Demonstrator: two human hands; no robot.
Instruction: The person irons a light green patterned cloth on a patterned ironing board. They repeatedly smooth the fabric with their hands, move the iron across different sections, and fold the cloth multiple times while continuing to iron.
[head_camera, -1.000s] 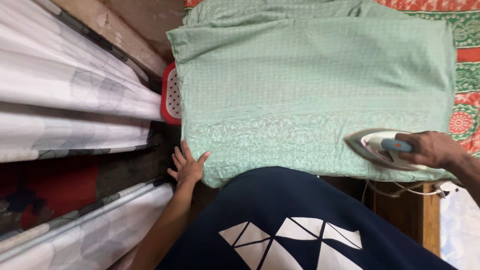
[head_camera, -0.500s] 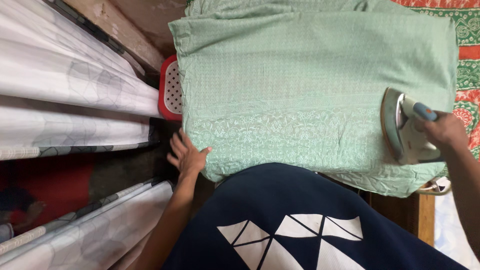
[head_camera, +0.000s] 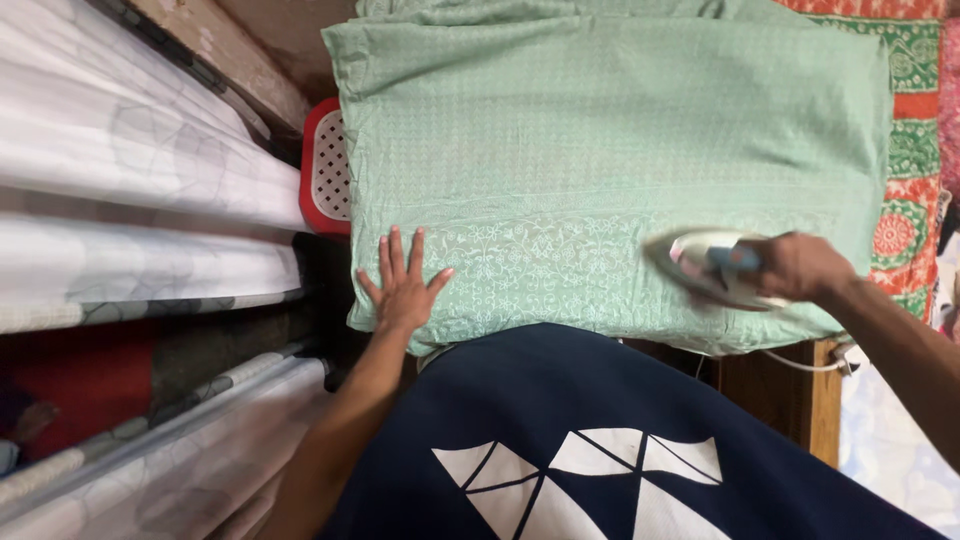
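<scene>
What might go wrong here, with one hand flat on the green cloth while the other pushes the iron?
1. The left hand lies flat on the green cloth, in line with the iron; a long stroke might reach its fingers.
2. The right hand works near the cloth's front edge, so the iron may slip off.
3. The white cord hangs by the table edge and might snag.

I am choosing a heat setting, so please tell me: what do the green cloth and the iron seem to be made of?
The green cloth looks like thin woven fabric, perhaps cotton: matte, with fine creases and a paler floral border. The iron, in the right hand, seems to have a pale plastic body with a blue handle; it is blurred, so its soleplate cannot be judged.
</scene>
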